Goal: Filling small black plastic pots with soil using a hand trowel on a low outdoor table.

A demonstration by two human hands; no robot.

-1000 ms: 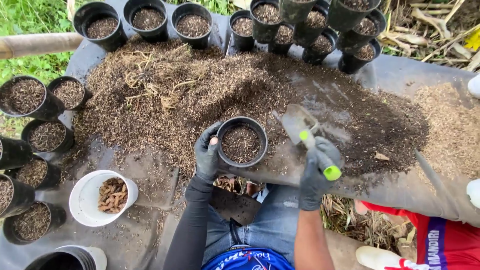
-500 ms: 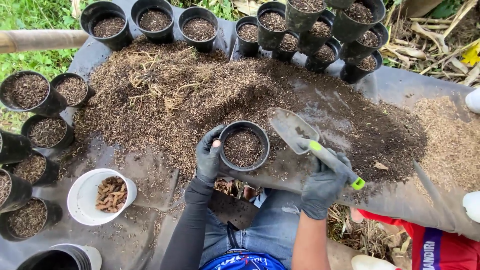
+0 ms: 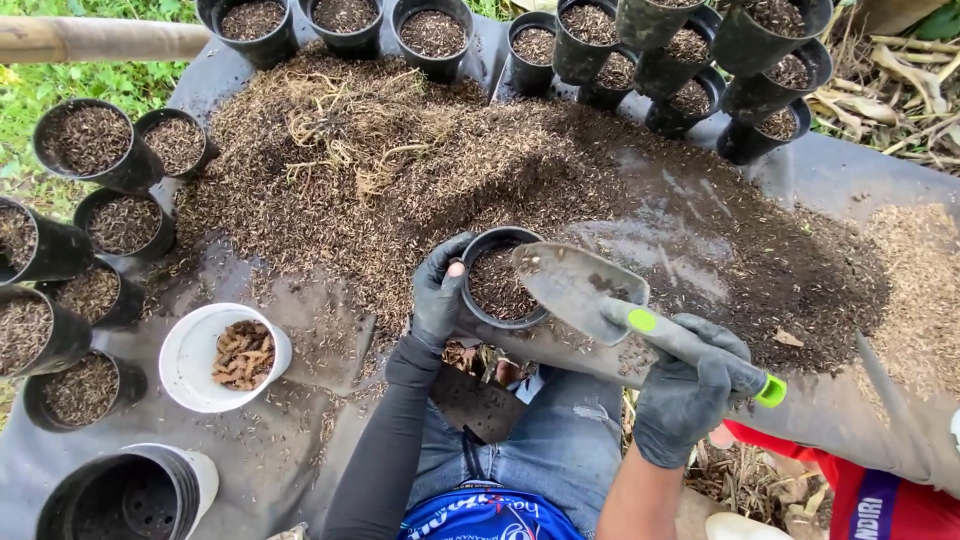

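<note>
- My left hand [image 3: 440,300], grey-gloved, is wrapped round the rim of the small round black plastic pot [image 3: 500,280], nearly full of brown mix, near centre at the near edge of the heap.
- My right hand [image 3: 690,395], fist closed on the green-tipped grey handle, holds the grey metal trowel [image 3: 580,285], blade just over the pot's right rim and almost bare.
- Risk: blade could knock the rim and tip the pot, since only one hand grips it; mix could spill onto my blue jeans [image 3: 560,450].
- Risk: overfilling, loose mix would roll off.
- Surface: dark plastic sheet [image 3: 830,170] on the ground, big pile of brown potting mix [image 3: 400,170] on it.
- Around: filled black pots [image 3: 90,140] left and far, white bowl of brown bits [image 3: 225,355] near left, grass [image 3: 40,80] far left, red cloth [image 3: 850,480] near right.
</note>
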